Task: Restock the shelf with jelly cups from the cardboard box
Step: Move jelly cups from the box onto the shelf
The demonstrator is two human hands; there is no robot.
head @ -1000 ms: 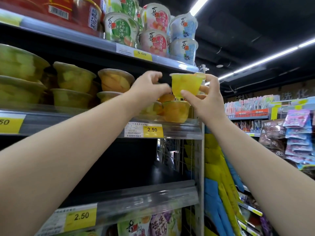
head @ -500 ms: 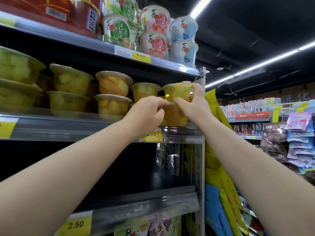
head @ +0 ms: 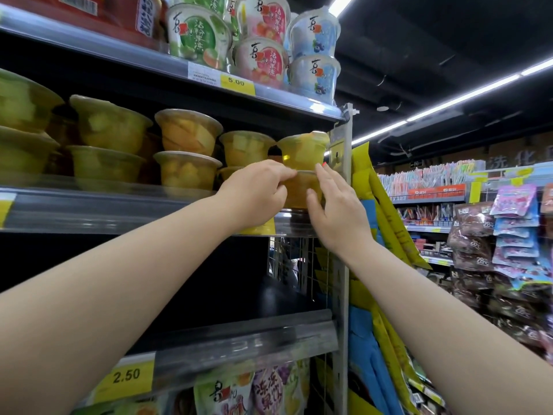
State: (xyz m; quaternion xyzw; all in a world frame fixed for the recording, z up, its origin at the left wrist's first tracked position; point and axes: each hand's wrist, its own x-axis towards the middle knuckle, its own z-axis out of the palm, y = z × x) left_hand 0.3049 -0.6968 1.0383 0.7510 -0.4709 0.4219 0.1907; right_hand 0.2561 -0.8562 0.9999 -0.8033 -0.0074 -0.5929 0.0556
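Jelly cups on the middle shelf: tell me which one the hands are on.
The bottom cup of the rightmost stack, by the end post: the only one with the left hand and right hand against its sides.

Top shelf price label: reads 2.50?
No, the top shelf price label reads 5.00; the 2.50 label sits lower down.

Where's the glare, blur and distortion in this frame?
Head view: ceiling light strips blown out; glare streaks on the clear shelf rail; far-left cups soft and stretched at the wide-angle edge; bay under that shelf nearly black; stacked jelly cup, left hand and right hand reasonably sharp.
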